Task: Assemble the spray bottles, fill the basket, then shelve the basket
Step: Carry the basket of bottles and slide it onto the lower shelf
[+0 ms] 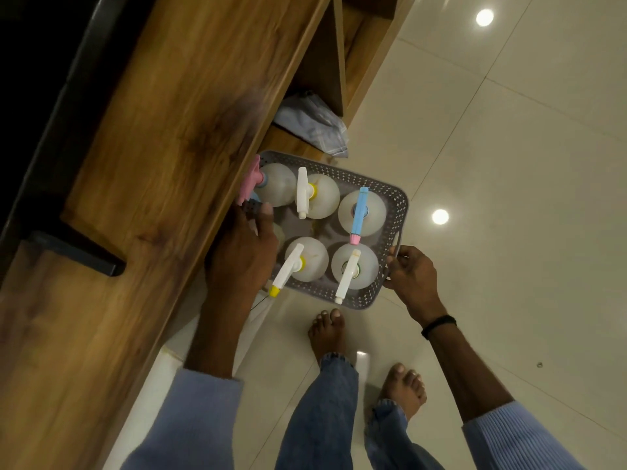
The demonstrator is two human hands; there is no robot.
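I hold a grey perforated basket (383, 191) with both hands, above the floor and beside the wooden unit. My left hand (242, 252) grips its left rim, partly under the wooden top. My right hand (412, 274) grips the handle on its right side. Several translucent spray bottles stand upright inside: one with a pink head (251, 179), two with white-and-yellow heads (303, 193) (288, 269), one with a blue head (360, 212) and one with a white head (347, 276). The basket's far left corner is hidden under the wooden top.
The wooden top (152, 164) runs diagonally at left, with open shelf compartments (315, 76) below it. A crumpled grey cloth (314, 125) lies on the lower shelf just beyond the basket. My bare feet (327, 334) stand on the glossy tiled floor (509, 164).
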